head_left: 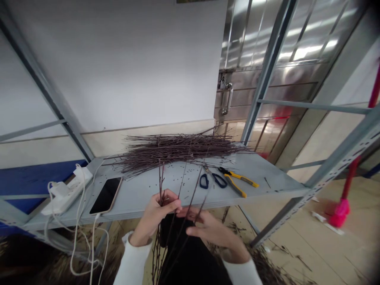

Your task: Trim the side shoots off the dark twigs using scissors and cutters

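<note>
Where the left hand [157, 213] closes on the thin twigs [162, 184], its fingers hide the stems, so how many are gripped cannot be told. Below both hands, the twigs' lower ends are lost against the dark clothing [190, 253] and cut off by the bottom edge, as are the white sleeves [132, 267]. The right hand [212, 233] is slightly blurred. Beyond the hands, the dark specks [178, 186] on the metal shelf [267, 174] are too small to be identified, and the blades of the blue-handled scissors [200, 181] cannot be made out.
</note>
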The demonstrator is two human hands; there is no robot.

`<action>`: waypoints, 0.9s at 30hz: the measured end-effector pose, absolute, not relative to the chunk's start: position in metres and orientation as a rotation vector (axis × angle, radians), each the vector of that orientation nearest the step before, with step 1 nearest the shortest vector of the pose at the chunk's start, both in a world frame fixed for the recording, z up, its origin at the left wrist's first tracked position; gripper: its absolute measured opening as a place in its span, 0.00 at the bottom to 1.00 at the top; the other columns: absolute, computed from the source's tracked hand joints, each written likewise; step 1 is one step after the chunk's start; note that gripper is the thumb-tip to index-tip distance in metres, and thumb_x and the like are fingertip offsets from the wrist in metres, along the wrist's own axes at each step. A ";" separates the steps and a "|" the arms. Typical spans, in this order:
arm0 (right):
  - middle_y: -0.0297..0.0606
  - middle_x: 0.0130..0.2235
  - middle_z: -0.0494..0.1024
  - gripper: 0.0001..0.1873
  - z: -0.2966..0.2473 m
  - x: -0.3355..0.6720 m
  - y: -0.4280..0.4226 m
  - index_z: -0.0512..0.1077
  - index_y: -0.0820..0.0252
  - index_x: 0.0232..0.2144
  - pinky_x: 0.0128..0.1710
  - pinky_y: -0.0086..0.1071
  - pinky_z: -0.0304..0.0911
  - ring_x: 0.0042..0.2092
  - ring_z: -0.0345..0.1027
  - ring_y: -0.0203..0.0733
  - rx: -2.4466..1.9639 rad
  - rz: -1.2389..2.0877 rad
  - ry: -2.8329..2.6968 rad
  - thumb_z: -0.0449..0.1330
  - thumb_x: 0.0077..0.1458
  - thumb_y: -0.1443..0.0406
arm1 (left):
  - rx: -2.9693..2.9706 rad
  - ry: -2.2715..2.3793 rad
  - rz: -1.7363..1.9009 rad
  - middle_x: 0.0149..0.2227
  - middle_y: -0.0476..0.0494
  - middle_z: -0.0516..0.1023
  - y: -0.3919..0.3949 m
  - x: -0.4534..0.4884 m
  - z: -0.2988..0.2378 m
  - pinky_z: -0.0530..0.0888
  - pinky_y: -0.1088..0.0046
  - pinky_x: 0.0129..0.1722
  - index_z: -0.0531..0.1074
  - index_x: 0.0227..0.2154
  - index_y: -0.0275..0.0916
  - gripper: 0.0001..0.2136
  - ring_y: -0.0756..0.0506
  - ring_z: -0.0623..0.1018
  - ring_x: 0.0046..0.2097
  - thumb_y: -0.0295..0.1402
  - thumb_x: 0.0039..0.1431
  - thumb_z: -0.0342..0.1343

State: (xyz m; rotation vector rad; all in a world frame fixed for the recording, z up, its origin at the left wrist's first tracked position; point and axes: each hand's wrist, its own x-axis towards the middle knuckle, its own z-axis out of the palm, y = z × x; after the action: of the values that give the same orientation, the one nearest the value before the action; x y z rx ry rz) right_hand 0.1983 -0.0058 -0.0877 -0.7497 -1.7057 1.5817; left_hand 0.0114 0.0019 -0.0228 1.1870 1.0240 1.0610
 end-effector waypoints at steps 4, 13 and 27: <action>0.46 0.59 0.65 0.26 -0.099 0.264 -0.009 0.65 0.58 0.54 0.63 0.43 0.49 0.61 0.57 0.45 -0.963 1.337 -1.717 0.58 0.56 0.55 | 1.064 1.005 1.015 0.19 0.50 0.75 -0.001 0.011 -0.021 0.71 0.73 0.27 0.68 0.22 0.38 0.18 0.50 0.74 0.23 0.41 0.35 0.71; 0.53 0.44 0.75 0.17 -0.110 0.246 0.075 0.71 0.67 0.43 0.50 0.41 0.58 0.49 0.66 0.51 -1.881 0.175 -1.720 0.47 0.58 0.65 | 1.125 0.923 1.045 0.21 0.52 0.72 -0.015 0.016 -0.011 0.66 0.77 0.28 0.68 0.21 0.38 0.13 0.52 0.70 0.25 0.37 0.44 0.67; 0.61 0.47 0.71 0.19 -0.092 0.240 0.100 0.69 0.72 0.45 0.46 0.39 0.56 0.51 0.63 0.57 -2.169 0.037 -1.993 0.60 0.49 0.70 | 0.903 0.897 1.193 0.20 0.51 0.72 -0.040 0.026 0.000 0.64 0.78 0.25 0.65 0.19 0.38 0.12 0.52 0.70 0.24 0.32 0.43 0.66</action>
State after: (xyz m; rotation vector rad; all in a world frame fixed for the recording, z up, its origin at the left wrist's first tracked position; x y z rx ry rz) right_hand 0.2402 0.1004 -0.0922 -2.1691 -1.9934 0.0372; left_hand 0.0255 -0.0403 0.0004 0.9031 0.8966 1.1929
